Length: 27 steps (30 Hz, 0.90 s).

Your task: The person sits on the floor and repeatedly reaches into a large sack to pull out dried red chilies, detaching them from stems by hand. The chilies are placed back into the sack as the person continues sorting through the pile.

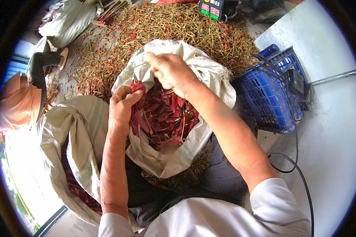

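My left hand [123,100] pinches a few dried red chili peppers [138,118] between thumb and fingers, above the left part of an open sack's mouth. My right hand [170,69] is over the far side of the same white woven sack [178,166]. Its fingers are partly curled and blurred by motion, so whether it holds a stem cannot be told. Inside the sack, below both hands, lie many dark red dried chilies [166,118] with some pale stems among them. The sack's rim is rolled outward all around.
A second woven sack [86,118] with chilies stands at left. Loose stems [178,23] cover the floor beyond. At right are a blue plastic crate [267,97], a black cable [305,183] and a metal panel [326,118]. Another person's leg [43,63] shows at far left, near a stuffed sack [68,20].
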Motion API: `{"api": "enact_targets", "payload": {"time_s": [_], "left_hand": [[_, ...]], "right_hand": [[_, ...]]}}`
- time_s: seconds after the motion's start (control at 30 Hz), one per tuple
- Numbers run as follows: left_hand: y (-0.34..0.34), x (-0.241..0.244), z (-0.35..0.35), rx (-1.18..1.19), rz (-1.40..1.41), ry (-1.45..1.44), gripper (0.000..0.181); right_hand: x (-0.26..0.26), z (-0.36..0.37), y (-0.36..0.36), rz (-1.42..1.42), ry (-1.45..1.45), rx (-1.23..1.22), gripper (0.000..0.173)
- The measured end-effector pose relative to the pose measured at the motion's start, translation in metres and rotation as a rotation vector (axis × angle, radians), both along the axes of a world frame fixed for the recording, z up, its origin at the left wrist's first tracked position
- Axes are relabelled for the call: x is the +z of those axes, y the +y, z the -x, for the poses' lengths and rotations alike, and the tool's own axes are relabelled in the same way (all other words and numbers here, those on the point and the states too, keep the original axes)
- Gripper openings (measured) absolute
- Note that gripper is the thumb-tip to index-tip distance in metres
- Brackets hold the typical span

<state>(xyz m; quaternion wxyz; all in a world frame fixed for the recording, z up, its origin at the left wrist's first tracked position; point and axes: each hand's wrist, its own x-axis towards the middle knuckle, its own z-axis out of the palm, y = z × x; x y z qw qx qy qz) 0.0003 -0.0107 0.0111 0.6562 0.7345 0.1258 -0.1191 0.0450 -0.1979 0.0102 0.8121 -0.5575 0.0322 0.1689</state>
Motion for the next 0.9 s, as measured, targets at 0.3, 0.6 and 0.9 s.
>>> {"api": "enact_targets", "payload": {"time_s": [0.3,0.6,0.9], "left_hand": [[0.001,0.009,0.001,-0.057,0.033,0.020,0.017],[-0.004,0.003,0.007,-0.079,-0.230,-0.139,0.026],[-0.006,-0.005,0.006,-0.211,-0.389,-0.263,0.025]], "right_hand": [[0.005,0.005,0.005,-0.461,-0.007,0.037,0.039],[0.004,0.016,0.020,0.878,-0.605,0.181,0.049],[-0.013,0.009,0.015,1.025,-0.773,0.212,0.045]]}}
